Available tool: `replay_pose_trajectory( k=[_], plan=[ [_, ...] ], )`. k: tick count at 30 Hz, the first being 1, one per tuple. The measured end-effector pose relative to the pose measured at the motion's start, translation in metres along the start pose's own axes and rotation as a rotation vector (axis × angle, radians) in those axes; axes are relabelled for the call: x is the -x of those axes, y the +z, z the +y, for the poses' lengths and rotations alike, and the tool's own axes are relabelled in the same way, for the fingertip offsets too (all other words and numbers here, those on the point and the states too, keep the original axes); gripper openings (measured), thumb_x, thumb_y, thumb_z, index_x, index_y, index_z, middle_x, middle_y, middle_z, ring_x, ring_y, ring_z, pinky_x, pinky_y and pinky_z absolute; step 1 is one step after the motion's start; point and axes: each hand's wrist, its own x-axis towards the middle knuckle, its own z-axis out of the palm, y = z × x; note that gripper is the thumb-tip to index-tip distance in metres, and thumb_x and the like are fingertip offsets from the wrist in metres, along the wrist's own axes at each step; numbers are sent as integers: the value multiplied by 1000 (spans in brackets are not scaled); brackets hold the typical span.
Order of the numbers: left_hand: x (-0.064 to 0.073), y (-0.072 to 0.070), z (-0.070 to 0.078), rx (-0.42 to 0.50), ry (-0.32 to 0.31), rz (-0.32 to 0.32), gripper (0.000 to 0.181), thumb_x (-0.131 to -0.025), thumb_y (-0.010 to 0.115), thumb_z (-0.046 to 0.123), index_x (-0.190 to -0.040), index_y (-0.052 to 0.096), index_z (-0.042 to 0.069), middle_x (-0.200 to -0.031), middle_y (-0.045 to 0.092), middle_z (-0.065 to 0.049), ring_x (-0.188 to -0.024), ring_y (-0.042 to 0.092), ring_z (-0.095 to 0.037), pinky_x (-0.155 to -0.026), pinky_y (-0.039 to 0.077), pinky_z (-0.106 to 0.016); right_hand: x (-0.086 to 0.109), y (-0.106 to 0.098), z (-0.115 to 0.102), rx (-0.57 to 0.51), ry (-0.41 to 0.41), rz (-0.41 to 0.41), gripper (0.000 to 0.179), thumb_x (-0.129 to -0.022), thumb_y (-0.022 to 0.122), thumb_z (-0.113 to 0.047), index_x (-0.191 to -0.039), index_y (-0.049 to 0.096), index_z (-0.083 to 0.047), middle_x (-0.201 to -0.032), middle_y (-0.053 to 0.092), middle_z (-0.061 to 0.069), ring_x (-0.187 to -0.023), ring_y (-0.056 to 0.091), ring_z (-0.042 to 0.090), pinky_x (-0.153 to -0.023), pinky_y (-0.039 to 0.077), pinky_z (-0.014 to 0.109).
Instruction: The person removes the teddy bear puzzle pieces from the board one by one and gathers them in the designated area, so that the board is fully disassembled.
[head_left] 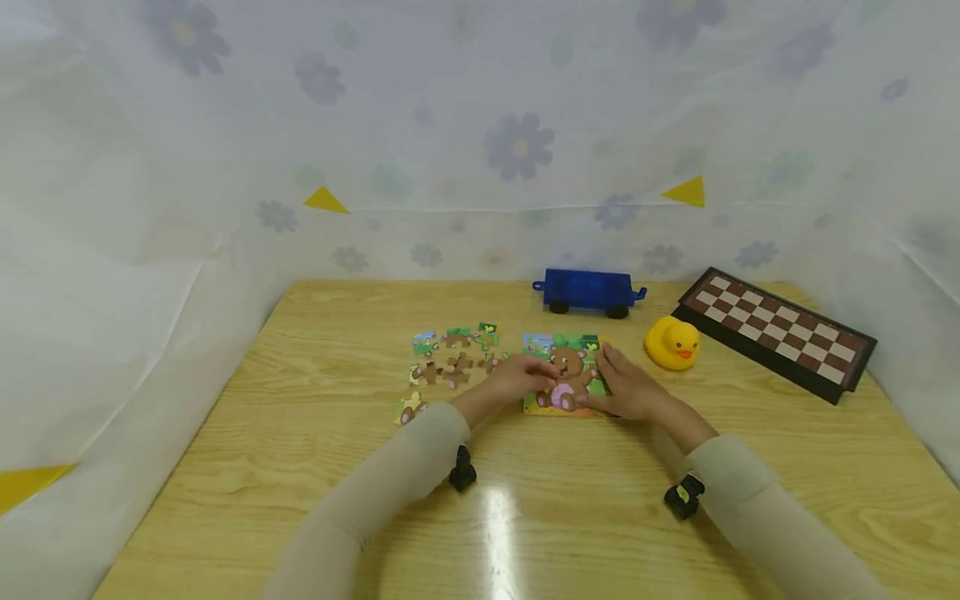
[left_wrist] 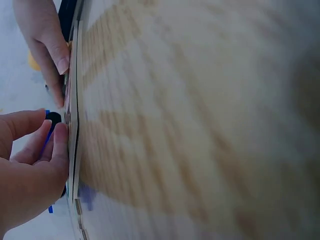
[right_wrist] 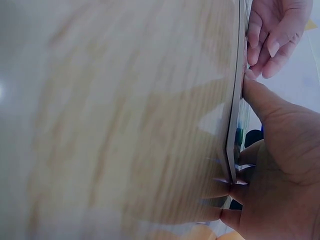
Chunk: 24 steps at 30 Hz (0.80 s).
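A rectangular jigsaw puzzle board [head_left: 542, 410] with a brown bear picture lies flat on the table, slightly right of centre in the head view. My left hand [head_left: 517, 377] rests over its left part; in the left wrist view the thumb stands apart from the loosely bent fingers [left_wrist: 60, 145], and no piece shows between them. At the board's right side my right hand [head_left: 633, 390] lies with spread fingers along the edge and the thumb on the picture. Several loose puzzle pieces [head_left: 457, 369] lie to the left, partly behind the left hand.
Behind the board stands a blue toy wagon [head_left: 587, 289]. A yellow rubber duck [head_left: 672, 343] sits to the right, beside a black-framed checkered board [head_left: 780, 329]. Flower-printed white sheeting [head_left: 420, 133] surrounds the wooden table [head_left: 262, 467] at the back and sides.
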Motion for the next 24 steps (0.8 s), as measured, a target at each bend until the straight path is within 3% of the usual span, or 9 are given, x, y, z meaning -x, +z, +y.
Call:
replay_pose_trajectory(
  k=[4, 7, 13, 19, 24],
  plan=[
    [-1, 1, 1, -137, 19, 19, 20, -90, 65, 11, -110, 68, 8, -102, 68, -2, -87, 62, -13, -78, 51, -26, 0, -1, 0, 10, -6, -1, 94, -91, 56, -51, -144, 16, 15, -150, 4, 35, -137, 10, 49, -108, 18, 60],
    [-2, -1, 4, -192, 28, -1, 23, -91, 64, 10, -113, 67, 9, -106, 67, -4, -94, 62, -15, -82, 51, -27, 0, -1, 1, 32, -11, 0, 93, -92, 54, -53, -144, 16, 15, -150, 4, 35, -137, 11, 49, -109, 19, 60],
    [-2, -2, 12, -168, 9, -74, 28, -91, 60, 4, -118, 64, 5, -112, 65, -7, -99, 60, -17, -82, 50, -26, 1, -8, 8, -2, -37, -56, 90, -93, 51, -52, -145, 15, 12, -151, 2, 33, -137, 9, 49, -109, 17, 61],
    [0, -1, 16, -133, -33, -135, 30, -92, 58, 3, -122, 62, 4, -113, 63, -8, -91, 58, -16, -74, 50, -26, 3, -20, 23, -174, -87, -203, 80, -96, 55, -34, -148, 10, 8, -152, -8, 30, -138, -2, 50, -108, 11, 65],
    [2, 0, 18, -95, -58, -159, 31, -93, 57, 3, -123, 61, 2, -111, 63, -8, -83, 57, -15, -72, 49, -27, 3, -21, 29, -218, -84, -237, 80, -96, 55, -34, -149, 10, 5, -153, -9, 28, -138, -5, 49, -108, 9, 64]
  ],
)
